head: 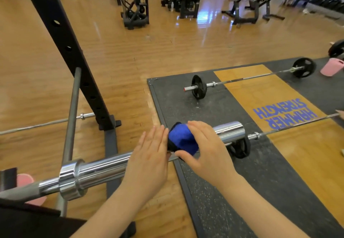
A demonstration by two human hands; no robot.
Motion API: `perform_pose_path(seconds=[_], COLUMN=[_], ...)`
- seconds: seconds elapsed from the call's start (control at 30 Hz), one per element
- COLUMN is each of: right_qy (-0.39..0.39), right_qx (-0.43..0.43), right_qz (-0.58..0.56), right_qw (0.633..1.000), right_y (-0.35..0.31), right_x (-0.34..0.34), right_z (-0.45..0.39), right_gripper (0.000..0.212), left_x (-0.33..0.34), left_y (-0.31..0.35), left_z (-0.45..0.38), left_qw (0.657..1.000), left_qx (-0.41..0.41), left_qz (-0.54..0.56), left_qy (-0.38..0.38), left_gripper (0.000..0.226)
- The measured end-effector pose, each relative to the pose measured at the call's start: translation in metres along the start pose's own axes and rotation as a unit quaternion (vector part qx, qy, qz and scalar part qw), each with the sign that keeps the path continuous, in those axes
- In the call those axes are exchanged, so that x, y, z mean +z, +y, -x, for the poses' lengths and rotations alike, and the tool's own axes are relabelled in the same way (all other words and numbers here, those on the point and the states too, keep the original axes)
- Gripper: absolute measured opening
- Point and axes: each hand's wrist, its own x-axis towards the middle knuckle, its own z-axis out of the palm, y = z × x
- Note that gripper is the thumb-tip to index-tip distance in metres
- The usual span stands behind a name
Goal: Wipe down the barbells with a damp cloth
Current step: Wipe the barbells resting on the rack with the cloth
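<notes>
While the right hand (206, 150) pinches a bunched blue cloth (183, 140) around the end of the chrome barbell sleeve (104, 168) resting on the black steel rack (61, 38), the left hand (149, 155) lies with straight fingers over the sleeve just beside the cloth. Judging by this, wiping is under way at this bar's tip. At least three more bars appear left: a plate-loaded bar (245, 78) on the black rubber platform (167, 96), a nearer bar with a thick chrome sleeve (230, 131), and a thin bar (37, 125) under the rack. Whether any is already clean cannot be told.
</notes>
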Motion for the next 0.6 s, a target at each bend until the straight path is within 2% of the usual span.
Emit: perform_pose_path(seconds=[0.07,0.2,0.33,0.37,0.5,0.6], right_qy=[-0.009,0.043,0.117,0.106,-0.016,-0.03], right_qx=[-0.004,-0.06,-0.025,-0.019,-0.044,-0.071], right_qz=[0.005,-0.026,0.031,0.041,0.009,0.003], right_qw=[1.0,0.997,0.992,0.993,0.999,0.997], right_y=[-0.003,0.01,0.054,0.065,0.085,0.092], right_x=[0.004,-0.005,-0.038,-0.042,-0.043,-0.041], right_z=[-0.006,-0.005,-0.003,-0.001,0.015,0.013], right_gripper=[0.061,0.021,0.017,0.018,0.031,0.036], left_x=[0.0,-0.005,-0.008,-0.007,0.002,0.009], left_y=[0.003,0.007,0.031,0.039,0.061,0.065], left_z=[0.0,-0.001,-0.008,-0.012,-0.028,-0.03], left_qw=[1.0,1.0,1.0,1.0,0.998,0.995], left_qx=[0.011,0.009,-0.005,-0.004,-0.01,-0.031], left_qz=[-0.002,-0.01,-0.018,-0.023,-0.051,-0.071], left_qy=[0.002,-0.017,-0.002,-0.002,-0.041,-0.069], left_gripper=[0.056,0.055,0.056,0.057,0.06,0.059])
